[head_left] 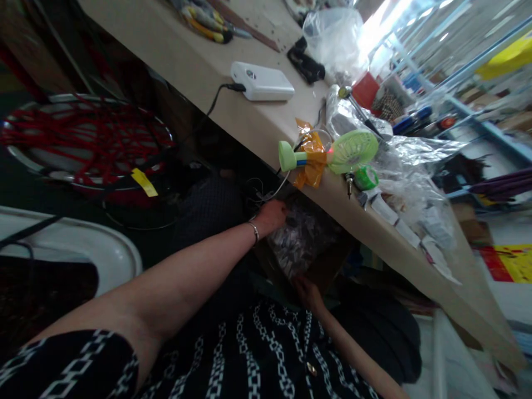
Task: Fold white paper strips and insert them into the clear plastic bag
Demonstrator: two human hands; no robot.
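Note:
My left hand (271,217), with a metal bangle at the wrist, reaches below the table edge and rests against a clear bag of small grey-and-white parts (297,244). Thin pale wires (270,191) run just above that hand. My right hand (308,293) sits lower, at the rim of a brown cardboard box (326,269) holding the bag. I cannot tell whether either hand grips anything. Above them, a lime-green mini fan (352,151) lies on the beige table (253,124), partly wrapped in orange tape.
A white power bank (261,81) with a black cable and several plastic bags sit on the table. Pliers lie at its far end. A red-corded metal hoop (83,138) and a white tub (70,244) are on the left. Shelving stands at the right.

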